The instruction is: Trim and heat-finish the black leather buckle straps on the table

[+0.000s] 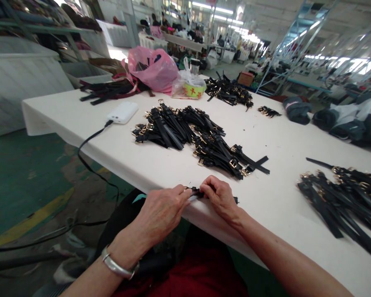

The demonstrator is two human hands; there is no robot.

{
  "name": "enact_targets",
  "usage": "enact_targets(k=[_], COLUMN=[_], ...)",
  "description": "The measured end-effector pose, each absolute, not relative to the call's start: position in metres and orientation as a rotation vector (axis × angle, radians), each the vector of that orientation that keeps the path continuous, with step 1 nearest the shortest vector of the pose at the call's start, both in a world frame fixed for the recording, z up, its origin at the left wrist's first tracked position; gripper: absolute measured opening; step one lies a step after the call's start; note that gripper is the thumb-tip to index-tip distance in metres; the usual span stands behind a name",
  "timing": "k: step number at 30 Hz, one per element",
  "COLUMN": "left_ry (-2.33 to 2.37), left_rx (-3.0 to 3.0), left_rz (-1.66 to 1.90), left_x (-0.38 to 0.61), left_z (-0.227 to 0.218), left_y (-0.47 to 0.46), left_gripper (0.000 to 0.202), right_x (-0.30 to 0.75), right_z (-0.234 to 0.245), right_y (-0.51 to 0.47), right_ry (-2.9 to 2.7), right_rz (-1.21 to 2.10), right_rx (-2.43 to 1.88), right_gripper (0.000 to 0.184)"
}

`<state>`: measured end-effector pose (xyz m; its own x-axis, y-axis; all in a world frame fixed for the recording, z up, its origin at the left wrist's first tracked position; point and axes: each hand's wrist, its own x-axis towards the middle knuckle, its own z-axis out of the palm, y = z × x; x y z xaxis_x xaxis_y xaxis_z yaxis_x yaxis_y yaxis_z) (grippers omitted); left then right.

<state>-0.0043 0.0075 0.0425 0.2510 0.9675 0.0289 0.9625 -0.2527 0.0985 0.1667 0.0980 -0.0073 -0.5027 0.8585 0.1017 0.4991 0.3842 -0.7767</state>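
At the near edge of the white table, my left hand and my right hand pinch a short black strap between them. A bit of gold metal shows by the left fingertips, and the strap's dark end pokes out beyond the right hand. The fingers cover most of the strap. Just past my hands lies a heap of black buckle straps with gold buckles, joined to another bundle of straps further left.
More black straps lie at the right, and another pile sits at the back. A white power bank has a black cable hanging over the left edge. Behind it stand a pink plastic bag and a tape roll. Dark cloth bundles rest far right.
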Motion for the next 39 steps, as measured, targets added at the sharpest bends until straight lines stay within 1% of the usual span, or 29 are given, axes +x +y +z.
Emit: enact_targets(k=[18,26,33,35,39], left_ry=[1.903,1.882,1.877,1.875,1.944], left_rx=[2.571,2.556,2.551,2.506,2.270], left_rz=[0.223,0.191,0.233,0.293,0.531], left_x=[-0.005,-0.004,-0.008,-0.013,-0.028], left_z=[0.021,0.020,0.016,0.014,0.008], left_y=[0.006,0.004,-0.002,-0.007,-0.018], left_gripper=[0.020,0.024,0.027,0.026,0.029], right_x=[0.165,0.165,0.166,0.169,0.177], right_z=[-0.011,-0.009,-0.004,0.001,0.021], right_y=[0.101,0.101,0.101,0.100,0.095], right_ry=[-2.105,-2.097,-2.048,-2.043,-2.179], right_rz=[1.058,1.076,1.172,1.188,1.055], right_rx=[-1.156,-1.156,-1.128,-1.085,-0.984], right_gripper=[0.017,0.018,0.021,0.024,0.033])
